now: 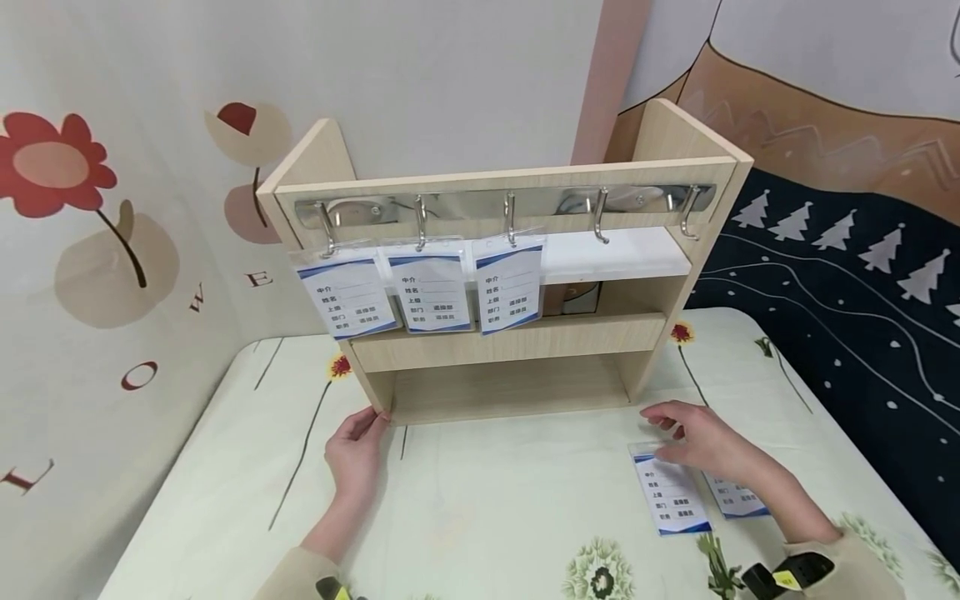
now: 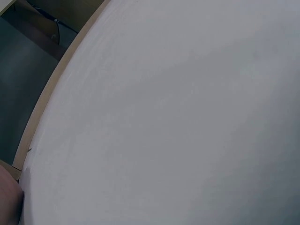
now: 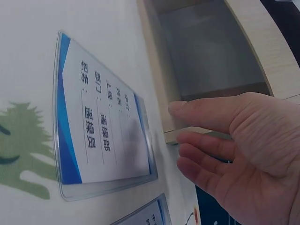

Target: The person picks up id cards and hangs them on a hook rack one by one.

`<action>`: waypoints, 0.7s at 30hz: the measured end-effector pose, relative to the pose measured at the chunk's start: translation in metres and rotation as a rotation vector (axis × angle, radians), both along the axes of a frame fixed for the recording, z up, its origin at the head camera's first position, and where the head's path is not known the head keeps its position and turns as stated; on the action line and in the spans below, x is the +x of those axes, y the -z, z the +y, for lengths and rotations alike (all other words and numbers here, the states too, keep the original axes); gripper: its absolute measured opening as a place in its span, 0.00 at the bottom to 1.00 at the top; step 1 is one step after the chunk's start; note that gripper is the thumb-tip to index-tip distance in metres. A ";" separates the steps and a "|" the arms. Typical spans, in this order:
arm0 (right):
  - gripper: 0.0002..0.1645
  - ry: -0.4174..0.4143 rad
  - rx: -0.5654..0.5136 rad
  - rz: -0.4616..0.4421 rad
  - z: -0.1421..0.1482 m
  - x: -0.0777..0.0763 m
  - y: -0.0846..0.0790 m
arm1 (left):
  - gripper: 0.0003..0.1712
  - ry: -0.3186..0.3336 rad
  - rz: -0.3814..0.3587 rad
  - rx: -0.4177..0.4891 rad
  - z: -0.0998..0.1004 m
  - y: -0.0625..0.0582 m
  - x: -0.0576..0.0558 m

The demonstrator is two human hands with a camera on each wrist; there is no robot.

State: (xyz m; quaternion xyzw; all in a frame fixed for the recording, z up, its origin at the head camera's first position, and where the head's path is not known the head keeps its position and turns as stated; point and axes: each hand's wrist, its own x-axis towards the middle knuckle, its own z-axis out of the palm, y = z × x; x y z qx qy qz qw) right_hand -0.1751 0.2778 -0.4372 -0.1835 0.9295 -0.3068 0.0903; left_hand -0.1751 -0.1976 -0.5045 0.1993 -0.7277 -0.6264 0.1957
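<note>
A pale wooden desk shelf (image 1: 510, 333) stands on the bed-like covered table. At its lower left corner, my left hand (image 1: 354, 458) holds the side panel's front edge between thumb and fingers; the left wrist view shows only a sliver of that hand. Just off the lower right corner hovers my right hand (image 1: 701, 437), its fingers loosely bent and holding nothing. Under it lie a clear-sleeved name badge (image 3: 103, 117) and a second badge (image 1: 735, 497), partly covered by the hand and arm. Three similar badges, including the middle badge (image 1: 430, 287), hang from the shelf's hooks.
A shiny metal hook rail (image 1: 465, 206) runs along the shelf's upper front; its two right hooks, such as the end hook (image 1: 688, 212), carry no badge. The table has a flower-patterned cloth (image 1: 480, 500). A patterned curtain (image 1: 172, 167) borders the left, a dark printed one (image 1: 817, 333) the right.
</note>
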 end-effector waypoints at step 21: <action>0.33 -0.019 0.049 -0.001 0.007 -0.005 0.018 | 0.16 0.021 0.006 0.016 0.000 -0.002 0.002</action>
